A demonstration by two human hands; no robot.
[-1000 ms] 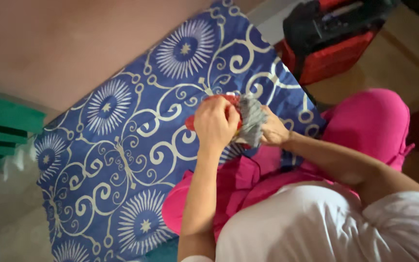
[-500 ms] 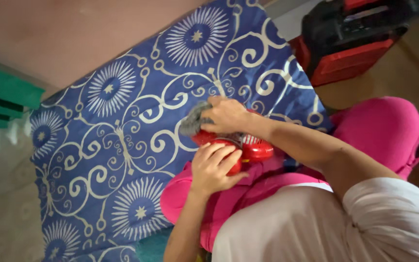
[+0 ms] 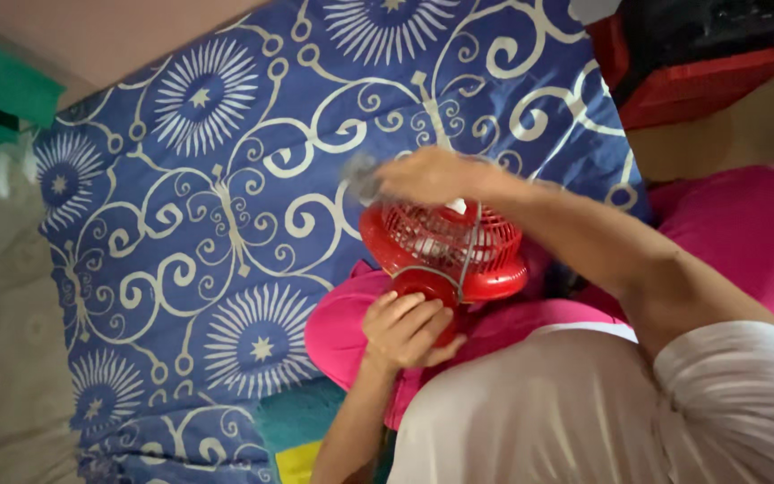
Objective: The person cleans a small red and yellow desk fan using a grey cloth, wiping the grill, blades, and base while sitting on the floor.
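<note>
Wiping the small red plastic fan with the wire-grille front (image 3: 445, 246). It sits in my lap over the pink fabric of my trousers (image 3: 727, 233), grille tilted up toward me.

My left hand (image 3: 405, 330) has its fingers curled around the round red base/back of the fan, steadying it from below. My right hand (image 3: 427, 175) is across the top rim, fingers closed on a grey soft cloth rag (image 3: 360, 175) (blurred, so only a corner of it reads clearly), pressed to the upper left edge of the grille.

Progress, my judgement: mid-job. Top rim is under the cloth; the lower grille and base look not yet reached. Can't judge dust.

Materials: glossy hard plastic shell, thin ribbed grille, limp rag. Underneath, a blue cotton bedsheet with white swirl and sunburst print (image 3: 226, 206), flat and matte.
</note>
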